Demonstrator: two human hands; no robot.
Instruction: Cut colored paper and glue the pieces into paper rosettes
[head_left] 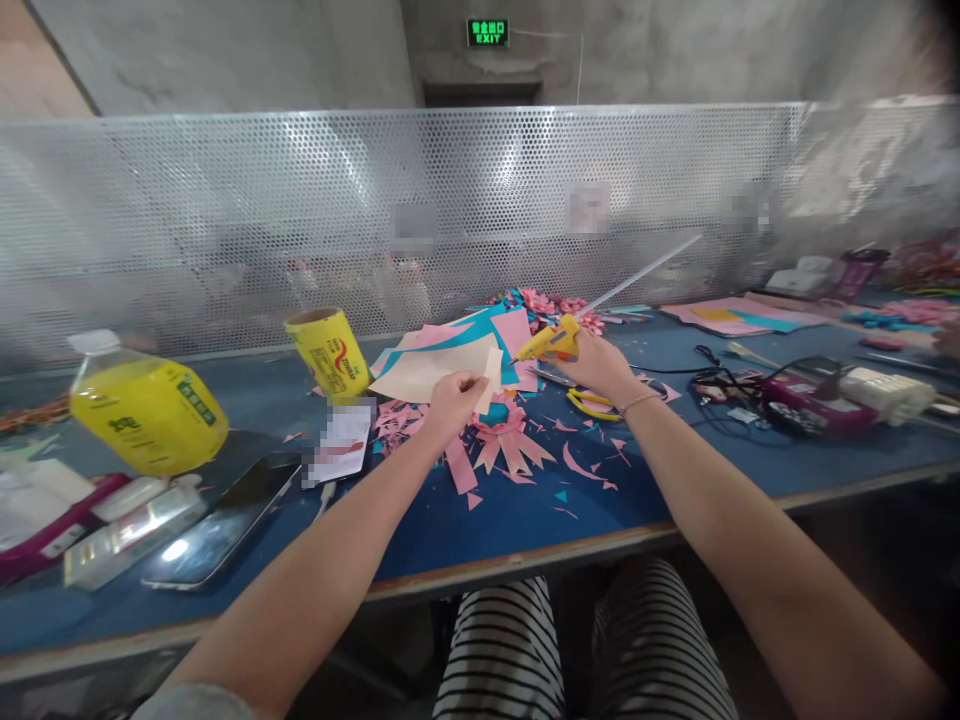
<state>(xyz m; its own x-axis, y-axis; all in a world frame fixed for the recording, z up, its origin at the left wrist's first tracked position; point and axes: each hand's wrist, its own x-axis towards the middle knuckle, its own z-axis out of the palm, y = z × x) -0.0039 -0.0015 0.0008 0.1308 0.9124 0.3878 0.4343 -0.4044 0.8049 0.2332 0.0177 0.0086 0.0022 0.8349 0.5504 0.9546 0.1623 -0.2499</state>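
Note:
My left hand pinches a narrow cream paper strip, just above a pink paper rosette with a blue centre and pointed tails. In my right hand is a yellow glue gun, its nozzle pointing left toward the strip, a small gap apart. A long clear glue stick juts from its back. Behind my left hand lies a cream paper sheet over blue and pink sheets. Yellow-handled scissors rest below my right hand, partly hidden.
Pink scraps litter the blue table. To the left stand a yellow tube, a yellow-labelled bottle and two phones, one dark phone nearest. Rightward are cables and a magenta power strip. A perforated metal screen runs behind.

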